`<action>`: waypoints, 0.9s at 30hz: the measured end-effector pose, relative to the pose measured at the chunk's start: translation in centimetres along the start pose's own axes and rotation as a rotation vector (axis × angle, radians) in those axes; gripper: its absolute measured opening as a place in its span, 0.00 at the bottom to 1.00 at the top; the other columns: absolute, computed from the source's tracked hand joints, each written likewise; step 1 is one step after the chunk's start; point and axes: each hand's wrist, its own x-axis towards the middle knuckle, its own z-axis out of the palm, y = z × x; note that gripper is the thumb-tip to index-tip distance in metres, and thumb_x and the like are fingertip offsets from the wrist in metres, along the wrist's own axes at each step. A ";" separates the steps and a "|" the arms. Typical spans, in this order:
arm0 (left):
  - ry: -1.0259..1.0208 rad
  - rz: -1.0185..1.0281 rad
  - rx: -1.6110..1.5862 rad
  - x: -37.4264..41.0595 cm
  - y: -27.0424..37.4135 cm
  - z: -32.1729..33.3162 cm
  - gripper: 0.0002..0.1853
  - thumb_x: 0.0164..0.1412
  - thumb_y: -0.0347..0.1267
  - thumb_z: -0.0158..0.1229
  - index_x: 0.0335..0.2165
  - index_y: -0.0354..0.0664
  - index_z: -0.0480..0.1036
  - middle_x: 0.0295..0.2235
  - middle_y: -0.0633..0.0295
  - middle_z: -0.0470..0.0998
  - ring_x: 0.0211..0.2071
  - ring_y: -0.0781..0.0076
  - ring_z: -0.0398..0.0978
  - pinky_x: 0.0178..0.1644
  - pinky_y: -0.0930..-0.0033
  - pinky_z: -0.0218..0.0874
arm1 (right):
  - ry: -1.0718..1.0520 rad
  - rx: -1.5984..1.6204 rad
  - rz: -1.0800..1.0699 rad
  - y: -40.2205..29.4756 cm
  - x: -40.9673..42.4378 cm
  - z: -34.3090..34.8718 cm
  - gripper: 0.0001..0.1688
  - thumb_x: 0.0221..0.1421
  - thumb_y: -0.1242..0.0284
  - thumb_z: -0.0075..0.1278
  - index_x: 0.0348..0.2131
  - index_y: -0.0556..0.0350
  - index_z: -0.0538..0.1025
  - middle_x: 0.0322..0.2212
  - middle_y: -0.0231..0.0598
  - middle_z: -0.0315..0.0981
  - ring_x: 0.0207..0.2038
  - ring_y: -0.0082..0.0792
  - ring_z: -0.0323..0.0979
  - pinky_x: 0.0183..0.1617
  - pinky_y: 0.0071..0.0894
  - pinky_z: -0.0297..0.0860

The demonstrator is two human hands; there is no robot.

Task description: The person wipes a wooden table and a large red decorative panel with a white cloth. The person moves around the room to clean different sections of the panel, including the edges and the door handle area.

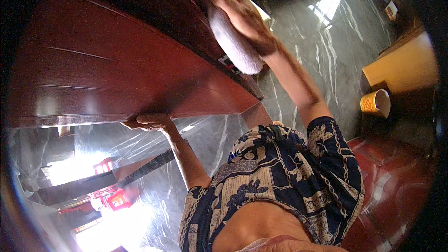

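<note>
A dark red wooden door [105, 59] with grooved panels stretches across the upper left. My left hand [148, 121] rests at the door's lower edge in the picture, its fingers against that edge. Above and to the right, my right hand [245, 21] presses a white fluffy cloth or pad [234, 43] on the dark red edge face of the door. The right hand's fingers are blurred. A metal lock plate [229, 63] on that face is partly covered by the cloth.
Grey marbled floor tiles [308, 52] with white veins lie below. At the right, a patterned paper tub [375, 103] stands beside a light wooden piece of furniture [402, 63]. Red glossy tiles [392, 189] lie at the lower right. Bright light comes from the lower left.
</note>
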 end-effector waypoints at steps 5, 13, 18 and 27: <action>0.052 -0.076 0.105 0.4 -1.4 -1.4 0.41 0.62 0.60 0.28 0.59 0.38 0.50 0.53 0.41 0.59 0.52 0.43 0.62 0.53 0.43 0.58 | -0.305 0.537 -0.289 -0.8 6.9 4.1 0.32 0.62 0.57 0.41 0.56 0.63 0.62 0.53 0.37 0.64 0.51 0.31 0.63 0.56 0.28 0.58; 0.063 -0.026 0.153 0.8 -2.3 -3.4 0.41 0.62 0.59 0.28 0.59 0.38 0.50 0.52 0.41 0.59 0.51 0.44 0.62 0.53 0.44 0.58 | -0.234 0.209 -0.009 0.3 1.3 4.6 0.25 0.61 0.58 0.40 0.48 0.58 0.70 0.37 0.35 0.71 0.41 0.26 0.64 0.47 0.26 0.61; 0.060 0.010 0.179 1.1 -2.5 -4.1 0.40 0.62 0.59 0.28 0.59 0.37 0.50 0.52 0.41 0.59 0.51 0.44 0.62 0.53 0.44 0.58 | -0.173 0.162 0.092 3.0 -3.1 4.1 0.30 0.59 0.56 0.40 0.49 0.65 0.68 0.40 0.43 0.71 0.45 0.29 0.65 0.51 0.27 0.59; 0.053 0.052 0.197 1.3 -2.6 -4.9 0.40 0.62 0.59 0.27 0.58 0.37 0.51 0.52 0.41 0.59 0.51 0.44 0.62 0.52 0.44 0.58 | 0.076 0.011 0.073 10.9 -11.6 3.5 0.28 0.61 0.59 0.40 0.50 0.63 0.66 0.45 0.40 0.66 0.48 0.29 0.62 0.55 0.27 0.56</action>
